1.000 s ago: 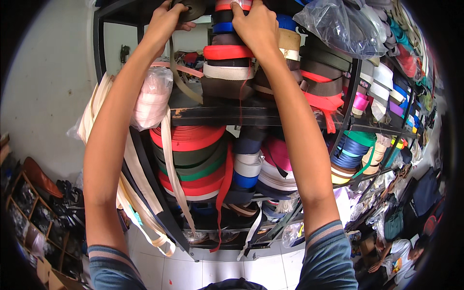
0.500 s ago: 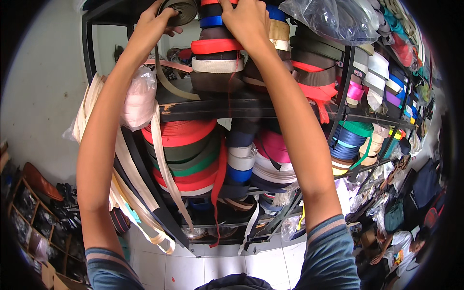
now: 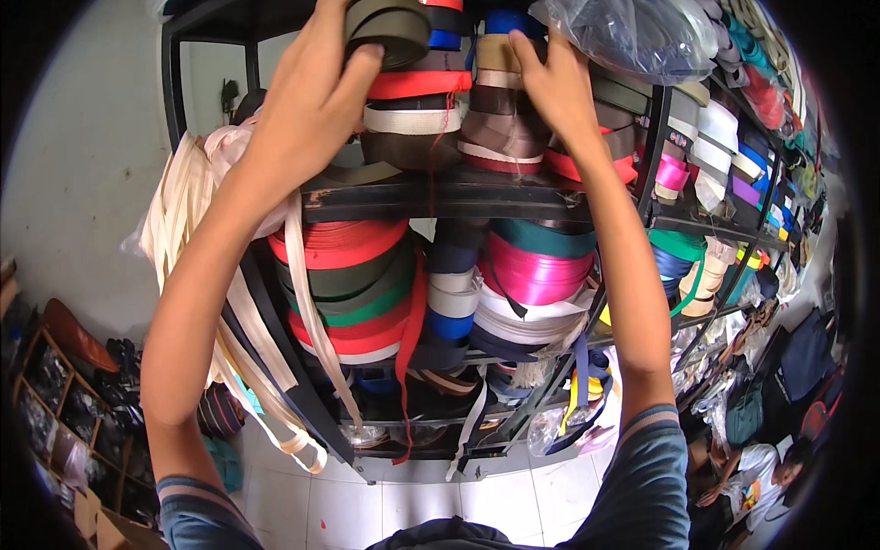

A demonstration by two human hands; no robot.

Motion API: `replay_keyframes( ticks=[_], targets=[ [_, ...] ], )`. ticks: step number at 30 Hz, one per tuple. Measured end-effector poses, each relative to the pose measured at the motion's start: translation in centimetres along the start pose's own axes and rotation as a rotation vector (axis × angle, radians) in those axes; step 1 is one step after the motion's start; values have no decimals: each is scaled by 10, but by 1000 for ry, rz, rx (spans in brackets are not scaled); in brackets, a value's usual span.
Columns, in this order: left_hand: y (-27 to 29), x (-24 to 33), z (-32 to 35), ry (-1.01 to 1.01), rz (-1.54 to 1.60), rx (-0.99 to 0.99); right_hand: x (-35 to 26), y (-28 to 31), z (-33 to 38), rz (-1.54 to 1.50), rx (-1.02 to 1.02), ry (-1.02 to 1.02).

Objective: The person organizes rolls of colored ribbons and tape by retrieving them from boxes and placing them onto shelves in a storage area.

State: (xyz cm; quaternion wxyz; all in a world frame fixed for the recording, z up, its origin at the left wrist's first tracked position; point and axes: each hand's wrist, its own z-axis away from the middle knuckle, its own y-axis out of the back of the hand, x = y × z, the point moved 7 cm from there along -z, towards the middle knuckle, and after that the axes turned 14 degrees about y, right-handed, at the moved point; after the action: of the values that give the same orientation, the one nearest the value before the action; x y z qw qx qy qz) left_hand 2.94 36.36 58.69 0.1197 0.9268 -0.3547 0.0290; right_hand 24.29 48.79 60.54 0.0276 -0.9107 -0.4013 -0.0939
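My left hand (image 3: 316,96) is closed on a roll of olive webbing (image 3: 390,35), in front of the left stack at the top of the picture. Over at the neighbouring stack, my right hand (image 3: 556,90) has its thumb and fingers apart, close to a tan roll (image 3: 498,55) and a blue roll (image 3: 510,22). Its fingertips partly disappear behind the clear plastic bag's edge. Below the olive roll, a red roll (image 3: 417,85) and a white roll (image 3: 412,120) lie stacked on the black shelf (image 3: 412,198).
Large red and green strap rolls (image 3: 344,293) and a pink roll (image 3: 541,270) fill the shelf below. Cream straps (image 3: 197,192) hang at the left post. A clear plastic bag (image 3: 632,41) bulges above. Another person (image 3: 756,477) sits at the lower right.
My left hand has moved right with the olive roll, in front of the left stack. My right hand has left that stack and shifted right to the tan and blue rolls.
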Motion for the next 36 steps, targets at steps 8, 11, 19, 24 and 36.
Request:
replay_keyframes(
  ticks=[8,11,19,24,36],
  targets=[
    [-43,53,-17,-398,23,-15,45,-39,-26,-264,-310,-388],
    [-52,61,-21,-316,10,-5,48,-36,-29,-222,-228,-343],
    [-96,50,-51,-243,-106,128,61,-13,-36,-89,44,-237],
    [-125,47,-62,-201,-265,1,66,-10,-37,-110,47,-224],
    [-132,26,-74,-12,38,176,74,-19,-41,-161,-9,-201]
  ],
)
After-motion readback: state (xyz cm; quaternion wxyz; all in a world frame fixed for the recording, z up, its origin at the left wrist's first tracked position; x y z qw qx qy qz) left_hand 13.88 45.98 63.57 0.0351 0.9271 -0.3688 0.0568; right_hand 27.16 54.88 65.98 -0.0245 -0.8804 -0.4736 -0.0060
